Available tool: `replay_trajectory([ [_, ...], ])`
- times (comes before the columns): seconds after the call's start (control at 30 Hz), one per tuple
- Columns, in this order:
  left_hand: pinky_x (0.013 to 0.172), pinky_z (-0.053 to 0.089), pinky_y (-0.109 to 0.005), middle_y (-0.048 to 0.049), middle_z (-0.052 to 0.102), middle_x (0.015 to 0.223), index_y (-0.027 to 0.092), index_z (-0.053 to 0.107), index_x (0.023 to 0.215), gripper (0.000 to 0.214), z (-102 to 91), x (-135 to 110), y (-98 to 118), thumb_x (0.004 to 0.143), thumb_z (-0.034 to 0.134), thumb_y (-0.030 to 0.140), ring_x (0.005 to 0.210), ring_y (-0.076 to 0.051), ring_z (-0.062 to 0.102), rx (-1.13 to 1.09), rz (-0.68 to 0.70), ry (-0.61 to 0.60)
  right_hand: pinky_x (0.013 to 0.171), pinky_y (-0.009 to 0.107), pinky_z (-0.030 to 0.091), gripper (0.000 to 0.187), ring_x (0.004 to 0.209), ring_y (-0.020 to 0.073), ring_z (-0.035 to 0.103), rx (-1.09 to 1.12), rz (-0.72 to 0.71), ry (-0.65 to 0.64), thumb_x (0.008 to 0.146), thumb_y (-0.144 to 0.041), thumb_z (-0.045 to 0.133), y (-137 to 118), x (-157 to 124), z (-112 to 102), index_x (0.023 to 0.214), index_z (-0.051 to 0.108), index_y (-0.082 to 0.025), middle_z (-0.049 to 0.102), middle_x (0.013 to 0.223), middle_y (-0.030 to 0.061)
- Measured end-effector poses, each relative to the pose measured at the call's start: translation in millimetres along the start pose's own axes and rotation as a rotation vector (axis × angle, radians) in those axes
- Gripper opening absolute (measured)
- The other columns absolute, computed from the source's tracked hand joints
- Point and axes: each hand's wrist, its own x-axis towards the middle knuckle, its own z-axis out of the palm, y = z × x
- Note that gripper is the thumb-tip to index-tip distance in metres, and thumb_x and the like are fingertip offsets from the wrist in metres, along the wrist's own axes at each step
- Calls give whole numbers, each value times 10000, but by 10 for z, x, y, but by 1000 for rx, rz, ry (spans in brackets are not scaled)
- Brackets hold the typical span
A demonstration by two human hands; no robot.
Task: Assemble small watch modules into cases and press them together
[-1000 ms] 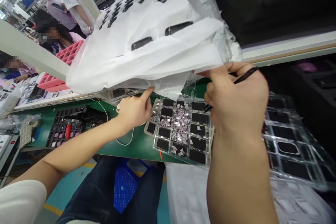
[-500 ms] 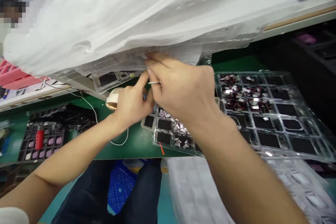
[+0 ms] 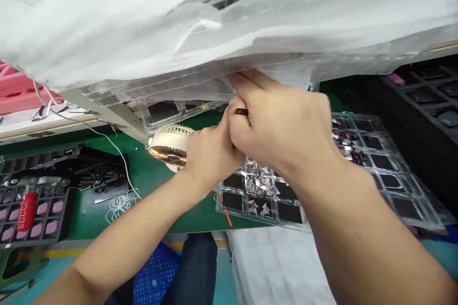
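White sheet (image 3: 143, 43) spans the upper part of the view, above the green bench (image 3: 146, 167), with clear plastic (image 3: 164, 88) showing along its lower front edge. Right hand (image 3: 282, 124): extended fingers go to the underside of that edge, fingertips partly hidden; other fingers curled round a black stick (image 3: 241, 111), short end showing. Left hand (image 3: 213, 152): thumb and index meet the right hand just below the edge; can't tell if it pinches anything. Cream fan (image 3: 175, 138) sits just left of the left hand. Below both hands, clear compartment tray (image 3: 289, 212) with small silvery pieces, orange strip (image 3: 228, 217) at its near left corner. Second clear tray (image 3: 404, 207) to the right, partly behind the right forearm. Far left: red handle (image 3: 26, 212) over a black tray holding pink pieces.
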Motion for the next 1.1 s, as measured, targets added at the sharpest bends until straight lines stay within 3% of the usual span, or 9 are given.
replay_trajectory([
  [0.17, 625, 513, -404, -107, 821, 837, 209, 788, 988, 220, -16, -21, 20, 916, 590, 269, 816, -344, 791, -23, 1, -49, 815, 473, 537, 421, 990, 366, 687, -198, -39, 7, 847, -259, 572, 14, 118, 75, 1247, 700, -264, 767, 1083, 95],
  [0.4, 624, 532, -412, -108, 826, 833, 197, 811, 938, 240, -10, -8, 17, 900, 577, 232, 791, -343, 798, -91, 10, -69, 846, 476, 528, 286, 1003, 366, 686, -175, -33, -45, 823, -230, 583, -6, 195, 82, 1088, 684, -267, 743, 1057, 101],
  [0.53, 637, 549, -423, -118, 823, 827, 195, 811, 916, 240, 2, -8, 28, 902, 574, 223, 795, -358, 800, -90, -7, -90, 835, 537, 508, 335, 989, 412, 680, -290, -20, -112, 811, -239, 574, -35, 234, 79, 1125, 691, -235, 737, 1101, 144],
  [0.77, 641, 555, -415, -118, 816, 819, 195, 806, 928, 228, 4, -8, 14, 895, 584, 233, 801, -349, 797, -97, 4, -88, 834, 575, 479, 309, 1030, 470, 684, -308, -23, -153, 851, -251, 563, -39, 236, 64, 1107, 725, -187, 724, 1142, 179],
  [0.9, 639, 559, -416, -100, 809, 829, 203, 777, 964, 222, -5, 0, -3, 914, 572, 272, 756, -325, 780, -106, 25, -72, 819, 493, 512, 342, 1013, 381, 712, -339, -36, -141, 946, -308, 555, -61, 190, -11, 1224, 737, -229, 749, 1203, 120],
  [1.0, 626, 556, -408, -73, 797, 815, 208, 752, 1076, 256, -7, -1, -7, 934, 560, 302, 698, -301, 762, -102, 47, -49, 716, 400, 525, 434, 1015, 331, 743, -490, -116, -133, 1031, -378, 537, -60, 105, -99, 1419, 669, -235, 752, 1319, 78],
  [1.1, 611, 546, -388, -57, 791, 791, 190, 676, 1335, 406, -7, -10, -6, 975, 533, 310, 662, -282, 753, -87, 55, -12, 633, 379, 533, 476, 1046, 332, 771, -548, -208, -101, 1065, -413, 547, -4, -25, -216, 1485, 639, -209, 690, 1467, 66],
])
